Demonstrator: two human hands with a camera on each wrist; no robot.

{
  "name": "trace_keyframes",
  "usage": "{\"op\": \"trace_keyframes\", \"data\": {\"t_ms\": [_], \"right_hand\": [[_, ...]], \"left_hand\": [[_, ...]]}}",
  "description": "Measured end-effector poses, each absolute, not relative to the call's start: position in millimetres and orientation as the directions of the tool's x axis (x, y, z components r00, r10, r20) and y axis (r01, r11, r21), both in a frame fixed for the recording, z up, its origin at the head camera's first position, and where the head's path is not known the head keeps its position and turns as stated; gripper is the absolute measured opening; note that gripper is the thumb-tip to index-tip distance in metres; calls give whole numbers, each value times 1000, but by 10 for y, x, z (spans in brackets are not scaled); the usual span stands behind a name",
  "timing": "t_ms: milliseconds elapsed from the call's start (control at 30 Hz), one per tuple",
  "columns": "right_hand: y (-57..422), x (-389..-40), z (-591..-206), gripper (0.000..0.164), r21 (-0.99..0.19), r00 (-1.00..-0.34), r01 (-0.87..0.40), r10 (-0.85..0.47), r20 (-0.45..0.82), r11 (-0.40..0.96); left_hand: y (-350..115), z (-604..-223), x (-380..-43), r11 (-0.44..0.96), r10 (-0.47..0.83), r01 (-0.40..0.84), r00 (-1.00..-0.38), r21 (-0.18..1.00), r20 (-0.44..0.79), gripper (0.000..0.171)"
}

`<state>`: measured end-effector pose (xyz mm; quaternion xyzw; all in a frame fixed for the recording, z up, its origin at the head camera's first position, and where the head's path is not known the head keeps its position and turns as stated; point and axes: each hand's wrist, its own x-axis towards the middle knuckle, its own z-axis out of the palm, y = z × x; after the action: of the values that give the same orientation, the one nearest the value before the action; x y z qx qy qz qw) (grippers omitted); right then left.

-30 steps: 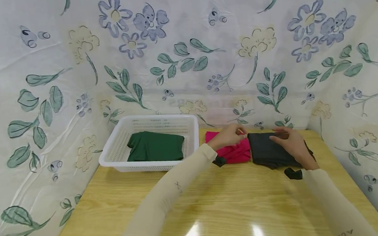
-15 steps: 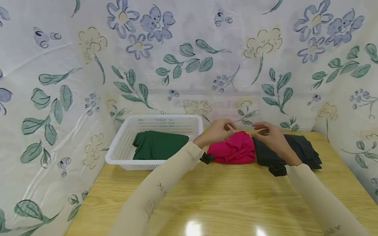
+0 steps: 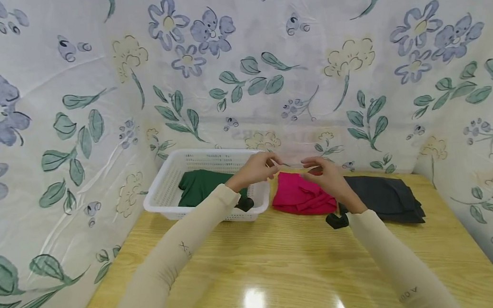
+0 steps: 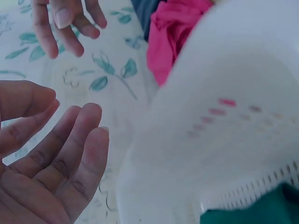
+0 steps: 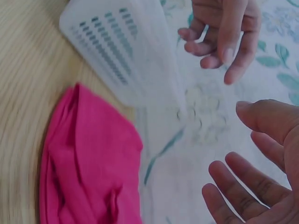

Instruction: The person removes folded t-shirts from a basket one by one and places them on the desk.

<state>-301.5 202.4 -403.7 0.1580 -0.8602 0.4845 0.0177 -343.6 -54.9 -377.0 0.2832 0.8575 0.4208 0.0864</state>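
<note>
My left hand (image 3: pixel 256 168) hovers over the right end of a white plastic basket (image 3: pixel 262 201), fingers relaxed and holding nothing. Inside the basket lies a folded dark green cloth garment (image 3: pixel 201 186), partly hidden by my left arm. My right hand (image 3: pixel 327 179) is above a folded pink cloth garment (image 3: pixel 301 195), its fingers loosely bent around nothing. In the right wrist view the pink garment (image 5: pixel 93 163) lies below and apart from the right hand (image 5: pixel 257 182). A folded dark grey garment (image 3: pixel 382 197) sits to the right of the pink one.
The garments and basket stand along the back of a wooden table (image 3: pixel 280 261). A floral sheet (image 3: pixel 293 84) hangs behind and at both sides. The basket's raised rim (image 4: pixel 154 135) is close beside my left hand in the left wrist view.
Both hands have moved left: the left from the pink garment to over the basket's right end, the right from the dark grey garment to above the pink one. The garments stay put.
</note>
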Motion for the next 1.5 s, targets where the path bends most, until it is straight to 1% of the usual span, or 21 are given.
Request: {"op": "trace_keyframes", "data": {"t_ms": [133, 333, 600, 833, 967, 1133, 1500], "right_hand": [[1815, -3027, -4010, 46, -820, -940, -312, -281, 193, 479], [1511, -3027, -3997, 46, -847, -924, -334, -320, 208, 413], [1115, -3020, -4045, 46, -859, -889, -382, -390, 240, 342], [835, -3006, -4076, 50, -859, -873, -380, -441, 209, 344], [712, -2991, -4085, 48, -862, -871, -370, -451, 193, 346], [570, -2982, -4101, 46, -858, -868, -371, -461, 184, 356], [339, -2979, -4154, 46, -832, -877, -341, -467, 113, 438]], "left_hand": [[-744, -3774, -3464, 505, 516, 385, -852, 772, 88, 21], [-1004, -3761, -3456, 528, 471, 330, -881, 782, 54, 27], [-1349, -3809, -3459, 553, 413, 276, -910, 786, 29, 26], [-1572, -3807, -3446, 577, 391, 256, -920, 775, 14, 26], [-1710, -3822, -3495, 596, 379, 254, -925, 762, 11, 27], [-1926, -3878, -3565, 628, 331, 215, -944, 748, -7, 29], [-2293, -3880, -3583, 716, 242, 146, -969, 682, -47, 31]]}}
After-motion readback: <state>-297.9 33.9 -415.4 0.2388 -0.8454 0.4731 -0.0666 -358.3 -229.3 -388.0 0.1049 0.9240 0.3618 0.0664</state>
